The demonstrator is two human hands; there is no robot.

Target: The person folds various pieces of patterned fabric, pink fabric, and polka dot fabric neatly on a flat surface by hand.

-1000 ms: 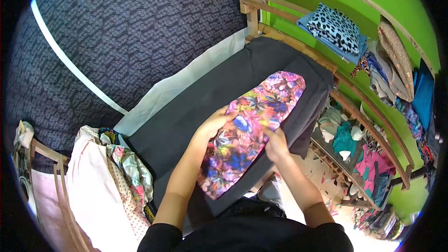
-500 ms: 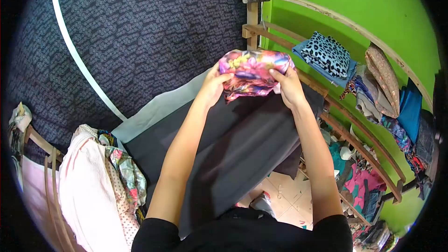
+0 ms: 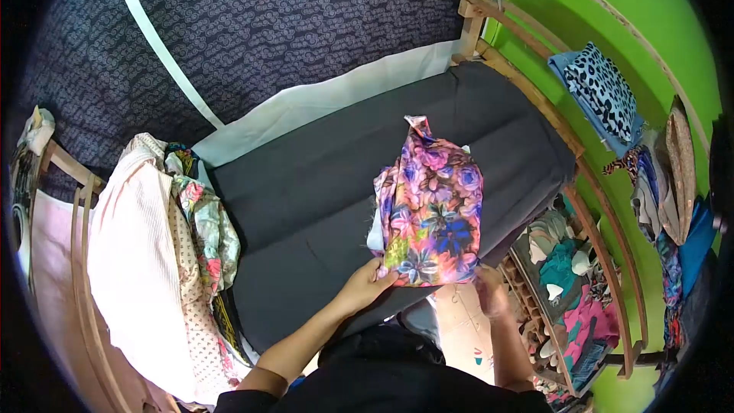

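A piece of floral fabric (image 3: 436, 210) in pink, purple, orange and blue lies spread over the dark cloth-covered surface (image 3: 321, 206). Its far end narrows to a bunched tip, and a pale underside shows along the left edge. At the near left corner, my left hand (image 3: 364, 287) pinches the fabric between thumb and fingers. My right hand (image 3: 492, 291) is at the near right corner, its fingers smeared by motion and partly behind the fabric's edge.
Light garments (image 3: 141, 260) hang over a wooden rack on the left. Along the green wall, a wooden rail (image 3: 539, 111) carries a folded leopard-print cloth (image 3: 602, 92) and other garments. Below it, scraps (image 3: 562, 264) fill a wooden shelf. A patterned dark curtain (image 3: 306, 23) hangs behind.
The floral fabric has come down from the raised, bunched hold and now lies opened out on the dark surface. Both hands have moved down towards my body. The view has shifted.
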